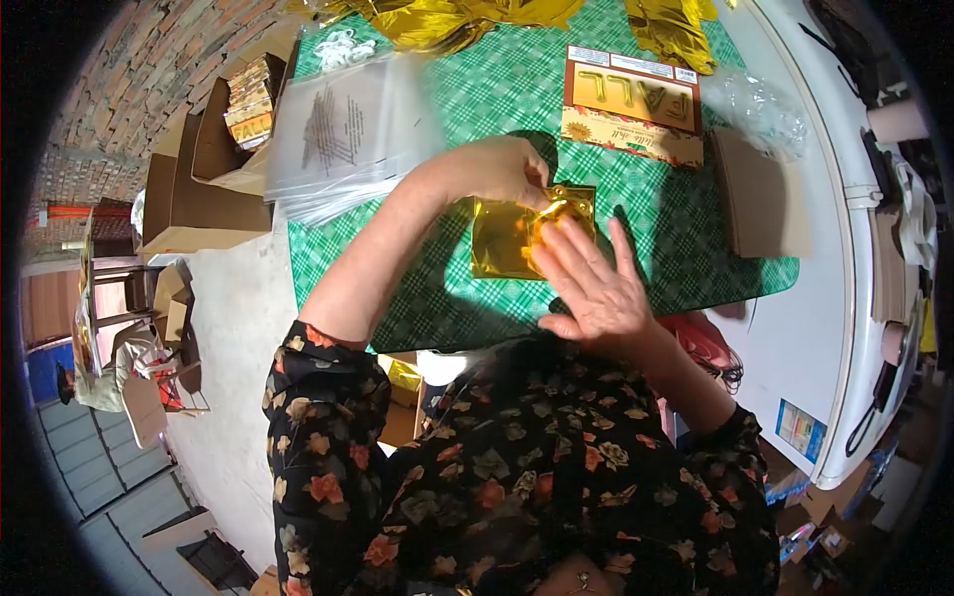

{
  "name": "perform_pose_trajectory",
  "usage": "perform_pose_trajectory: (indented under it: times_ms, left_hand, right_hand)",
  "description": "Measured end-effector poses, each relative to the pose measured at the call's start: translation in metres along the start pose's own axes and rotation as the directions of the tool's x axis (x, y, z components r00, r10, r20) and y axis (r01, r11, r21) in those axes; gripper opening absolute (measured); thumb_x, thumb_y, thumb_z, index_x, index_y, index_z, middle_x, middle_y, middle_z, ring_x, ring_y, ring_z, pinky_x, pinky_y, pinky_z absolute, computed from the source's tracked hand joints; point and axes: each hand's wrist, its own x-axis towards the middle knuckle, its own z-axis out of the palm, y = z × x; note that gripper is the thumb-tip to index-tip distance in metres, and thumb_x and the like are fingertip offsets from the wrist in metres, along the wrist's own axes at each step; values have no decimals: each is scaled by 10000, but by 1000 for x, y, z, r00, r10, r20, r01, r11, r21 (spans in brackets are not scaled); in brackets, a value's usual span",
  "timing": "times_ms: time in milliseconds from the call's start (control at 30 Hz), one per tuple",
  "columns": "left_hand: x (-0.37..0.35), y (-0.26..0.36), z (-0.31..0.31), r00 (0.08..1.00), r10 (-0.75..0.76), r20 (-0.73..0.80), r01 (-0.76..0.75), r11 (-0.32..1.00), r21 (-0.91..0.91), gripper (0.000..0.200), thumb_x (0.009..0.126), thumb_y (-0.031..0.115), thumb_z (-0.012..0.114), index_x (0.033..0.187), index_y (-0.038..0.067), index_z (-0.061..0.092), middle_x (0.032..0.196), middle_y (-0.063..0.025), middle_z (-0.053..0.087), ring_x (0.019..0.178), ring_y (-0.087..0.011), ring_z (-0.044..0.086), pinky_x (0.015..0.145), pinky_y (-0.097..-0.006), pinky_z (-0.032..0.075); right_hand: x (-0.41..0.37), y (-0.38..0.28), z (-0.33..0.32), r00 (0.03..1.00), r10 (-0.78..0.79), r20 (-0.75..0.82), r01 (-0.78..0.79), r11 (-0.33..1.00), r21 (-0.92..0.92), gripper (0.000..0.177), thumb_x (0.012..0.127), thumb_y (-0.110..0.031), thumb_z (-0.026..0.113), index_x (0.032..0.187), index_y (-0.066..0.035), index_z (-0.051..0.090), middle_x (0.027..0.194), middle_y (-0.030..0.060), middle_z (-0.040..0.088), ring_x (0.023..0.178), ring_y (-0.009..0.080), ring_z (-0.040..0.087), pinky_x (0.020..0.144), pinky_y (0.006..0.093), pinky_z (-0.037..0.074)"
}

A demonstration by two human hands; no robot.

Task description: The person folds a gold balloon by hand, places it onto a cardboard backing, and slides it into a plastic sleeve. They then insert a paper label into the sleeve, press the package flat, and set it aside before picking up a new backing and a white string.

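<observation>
A shiny gold foil piece (500,244), folded into a rough square, lies flat on the green patterned tablecloth (437,288) near the table's front edge. Across its upper edge reaches my left hand (502,171), its fingers bent down and pressed together at the foil's top; whether they pinch it is hidden. My right hand (594,288) rests with spread fingers on the foil's right part, palm down. Behind the foil, to the right, lies a printed card with FALL lettering (632,104).
Stacked clear plastic bags (343,134) lie at the table's left, beside open cardboard boxes (204,194). More gold foil (447,22) spreads along the far edge. Crumpled clear plastic (760,109) and a brown cardboard piece (760,194) lie at the right.
</observation>
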Motion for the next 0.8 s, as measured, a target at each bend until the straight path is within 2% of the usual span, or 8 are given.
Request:
perform_pose_trajectory:
  times_ms: [67, 167, 400, 467, 500, 567, 667, 800]
  left_hand:
    - [0, -6, -2, 1000, -17, 15, 18, 998, -59, 294, 935, 322, 788, 976, 34, 746, 806, -41, 717, 760, -152, 624, 701, -345, 490]
    - [-5, -12, -3, 999, -47, 19, 49, 992, -116, 287, 942, 321, 791, 964, 39, 744, 782, -11, 692, 747, -122, 586, 697, -325, 474]
    - [-19, -10, -7, 993, -101, -52, 85, 964, -253, 238, 963, 278, 784, 958, 43, 746, 855, 31, 712, 803, -78, 588, 744, -276, 483]
    - [-36, -22, -3, 991, -57, -119, 5, 918, -397, 232, 973, 273, 776, 956, 44, 747, 854, 49, 704, 798, -63, 580, 741, -265, 480]
    - [-44, -19, -3, 986, -96, -140, 20, 885, -466, 196, 985, 241, 767, 944, 51, 738, 827, 79, 663, 783, -39, 557, 720, -246, 463]
    - [-55, -29, -5, 982, -90, -166, -1, 875, -484, 167, 991, 214, 761, 938, 58, 731, 818, 90, 636, 777, -31, 544, 705, -233, 448]
    - [-73, -30, -1, 964, -93, -248, -63, 829, -555, 151, 987, 188, 768, 931, 56, 721, 820, 90, 622, 772, -29, 532, 690, -220, 428]
    - [-99, -30, -1, 948, -121, -293, -96, 772, -628, 151, 986, 196, 773, 952, 55, 732, 833, 88, 637, 782, -30, 543, 697, -219, 429]
  right_hand:
    - [1, -14, 1, 997, -46, 59, 49, 998, -48, 826, 930, -674, 564, 1544, -125, 507, 1626, 96, 453, 1532, 255, 378, 1267, 651, 149]
    - [2, -24, 6, 996, -84, 33, 83, 996, 46, 753, 970, -610, 552, 1484, -60, 568, 1573, 104, 514, 1491, 267, 433, 1238, 627, 252]
    - [-8, -13, -2, 982, -182, 50, 178, 982, 61, 717, 903, -569, 684, 1433, -91, 614, 1574, 92, 518, 1499, 268, 429, 1260, 592, 254]
    - [-5, 10, 4, 977, -141, -161, 150, 988, 40, 720, 877, -495, 749, 1439, -69, 604, 1570, 135, 517, 1506, 301, 418, 1262, 591, 255]
    - [7, 18, -18, 999, -40, -12, 41, 999, 30, 717, 875, -409, 772, 1448, -23, 580, 1548, 190, 523, 1490, 334, 430, 1266, 584, 252]
    - [25, 47, -34, 993, 7, -121, -24, 990, -141, 711, 886, -335, 774, 1441, 50, 550, 1475, 234, 556, 1465, 373, 438, 1224, 577, 312]
    - [49, 97, -29, 965, 118, -234, -138, 988, -70, 701, 891, -330, 764, 1434, 54, 544, 1469, 227, 553, 1462, 381, 429, 1213, 539, 328]
    - [61, 133, 5, 973, 96, -209, -135, 973, -184, 674, 890, -360, 756, 1393, 43, 558, 1433, 191, 564, 1394, 358, 469, 1176, 490, 358]
